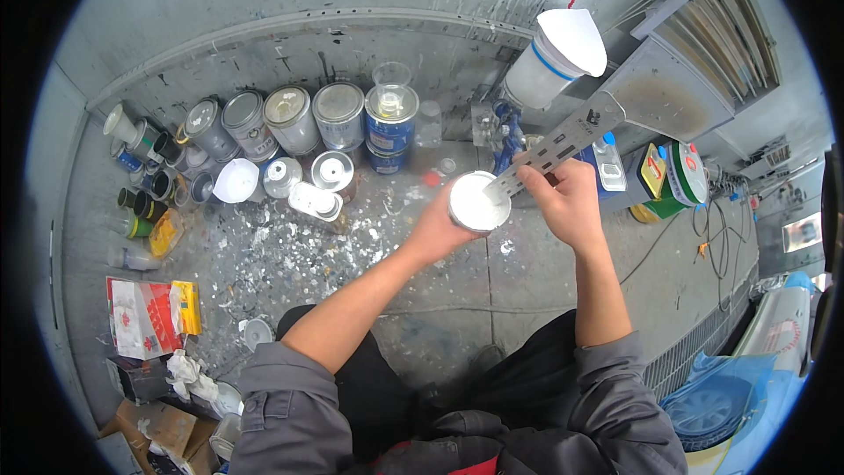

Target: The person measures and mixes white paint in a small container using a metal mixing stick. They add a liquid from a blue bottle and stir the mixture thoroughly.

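Note:
A round cup of white paint (476, 203) is held by my left hand (437, 227), its fingers wrapped round the near left side. My right hand (567, 202) pinches a long flat metal mixing stick (563, 142) with slots and printed marks. The stick slants down to the left, and its lower end dips into the white paint. Its upper end rises to the right, well above the cup. Beyond my hands a blue-handled spray gun (507, 136) sits near the wall, partly behind the stick.
Several paint cans (291, 118) line the wall at the left. A clear cup (390, 81) stands on a blue can. A white paper strainer (573, 40) tops a container at the back right. Plastic canisters (686, 173) stand right, near a hose (723, 237). A cardboard box (167, 427) lies lower left.

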Tool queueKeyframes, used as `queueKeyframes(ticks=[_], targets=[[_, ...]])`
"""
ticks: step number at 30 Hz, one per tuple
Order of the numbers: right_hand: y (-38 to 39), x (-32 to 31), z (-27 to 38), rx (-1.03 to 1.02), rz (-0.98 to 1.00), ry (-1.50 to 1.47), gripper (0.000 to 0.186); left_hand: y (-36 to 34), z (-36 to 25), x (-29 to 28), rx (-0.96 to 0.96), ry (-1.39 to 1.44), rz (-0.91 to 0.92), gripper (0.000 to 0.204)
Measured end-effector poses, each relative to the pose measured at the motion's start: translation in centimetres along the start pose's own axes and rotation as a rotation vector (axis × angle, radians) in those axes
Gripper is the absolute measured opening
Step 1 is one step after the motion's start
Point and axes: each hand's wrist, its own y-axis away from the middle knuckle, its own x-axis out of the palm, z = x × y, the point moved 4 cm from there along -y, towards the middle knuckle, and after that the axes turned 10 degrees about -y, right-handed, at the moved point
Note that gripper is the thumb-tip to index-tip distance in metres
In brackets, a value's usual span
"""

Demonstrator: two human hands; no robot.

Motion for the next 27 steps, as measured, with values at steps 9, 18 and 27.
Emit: queueKeyframes(ticks=[9,18,27], targets=[[0.5,0.8,-0.4,0.061,-0.040,-0.075,0.020,0.0,0.9,0.2,0.006,-0.039,-0.032,0.092],[0.1,-2.1,2.2,0.022,-0.075,-0.288,0.024,0.1,0.5,0.1,0.041,-0.024,-0.042,0.087],[-0.6,-1.5,1.8,-0.124,0.019,-0.077,0.020,0.1,0.2,-0.2,0.056,-0.040,0.010,0.092]])
